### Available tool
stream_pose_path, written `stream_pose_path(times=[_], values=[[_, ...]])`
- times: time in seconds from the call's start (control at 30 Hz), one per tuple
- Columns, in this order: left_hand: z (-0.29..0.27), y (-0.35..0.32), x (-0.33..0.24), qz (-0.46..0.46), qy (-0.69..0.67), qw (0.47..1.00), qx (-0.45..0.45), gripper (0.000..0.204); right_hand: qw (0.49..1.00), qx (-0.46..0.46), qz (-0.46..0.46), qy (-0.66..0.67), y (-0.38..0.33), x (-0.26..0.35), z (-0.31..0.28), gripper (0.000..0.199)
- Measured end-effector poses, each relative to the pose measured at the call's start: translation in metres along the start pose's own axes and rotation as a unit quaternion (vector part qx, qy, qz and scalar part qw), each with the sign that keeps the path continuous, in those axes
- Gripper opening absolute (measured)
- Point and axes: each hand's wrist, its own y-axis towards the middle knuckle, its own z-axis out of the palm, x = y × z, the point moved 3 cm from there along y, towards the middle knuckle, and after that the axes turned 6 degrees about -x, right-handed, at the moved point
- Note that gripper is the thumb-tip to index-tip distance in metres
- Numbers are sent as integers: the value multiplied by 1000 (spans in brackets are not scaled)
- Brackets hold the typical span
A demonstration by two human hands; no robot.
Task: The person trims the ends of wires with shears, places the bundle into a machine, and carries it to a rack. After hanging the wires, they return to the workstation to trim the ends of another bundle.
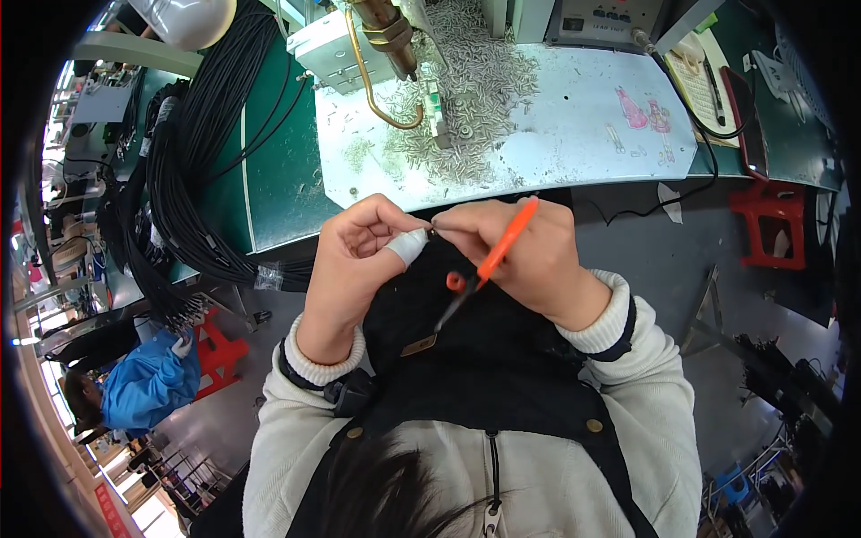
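Observation:
My left hand (354, 260) is closed in a pinch, thumb against forefinger. White tape (408, 246) wraps its thumb. Close beside it, almost touching, the fingertips of my right hand (529, 255) are pressed together too. A tiny dark thing seems to sit between the two pinches, too small to name. Held in my right hand as well is an orange-handled hand tool (508, 240), whose dark narrow tip slants down to the left over my black apron (466, 381). Its exact kind is unclear. Both hands are just in front of the table's near edge.
A bench machine (386, 36) with a copper-coloured tube stands over a white plate (574, 134) strewn with small metal pieces (475, 99). Bundled black cables (184, 188) lie at left. A notepad (708, 90) and a phone (746, 125) are far right. A person in blue (152, 381) sits at left.

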Motion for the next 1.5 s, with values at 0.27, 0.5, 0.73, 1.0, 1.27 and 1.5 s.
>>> stream_pose_path(times=[0.27,0.5,0.73,1.0,1.27,1.5], values=[[6,-1,5,40,-69,996,-34,14,977,8,165,135,1,-5,7,14],[14,-6,1,217,118,963,-104,17,877,3,369,308,-6,-11,23,13],[10,-3,1,132,-31,986,-98,18,867,-6,374,330,-4,-10,21,14],[6,-4,-1,73,-98,988,-97,13,944,173,281,21,-3,0,13,25],[2,14,-5,15,-48,996,-75,13,922,134,344,119,-16,-11,29,24],[-6,71,-6,-85,-249,965,8,12,824,0,487,289,18,-24,17,20]])
